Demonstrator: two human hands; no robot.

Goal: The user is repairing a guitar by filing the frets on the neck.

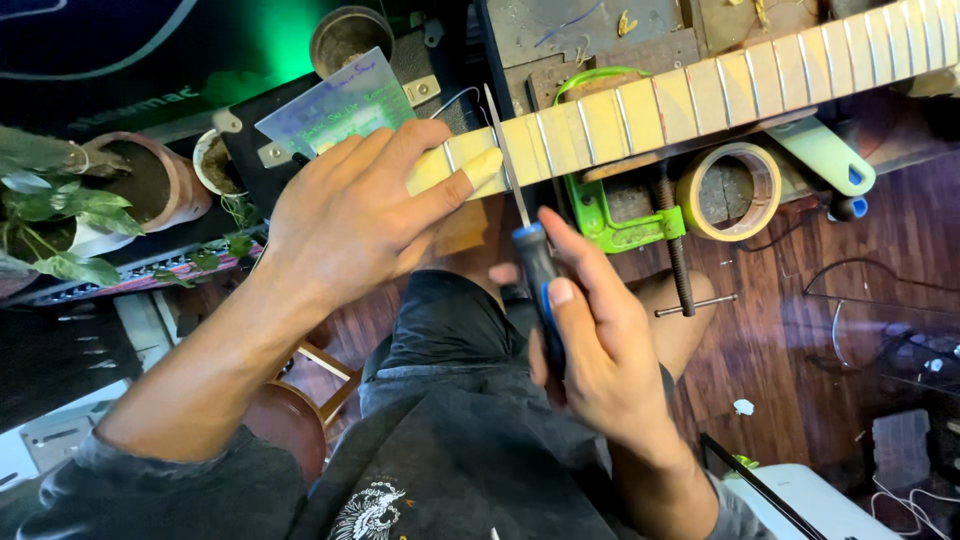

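A pale wooden guitar neck (700, 95) with metal frets runs from the middle up to the top right. My left hand (365, 215) lies over its near end, fingers gripping the wood. My right hand (590, 335) holds a thin file (505, 150) by its black and blue handle (538, 270). The file's blade crosses the neck beside my left fingertips. A green clamp (605, 225) holds the neck to the bench.
A roll of tan tape (730, 190) lies below the neck. Potted plants (70, 210) stand at the left, a clear plastic card (340, 105) behind my left hand. A wooden stool (290, 425), dark wood floor and cables at the right.
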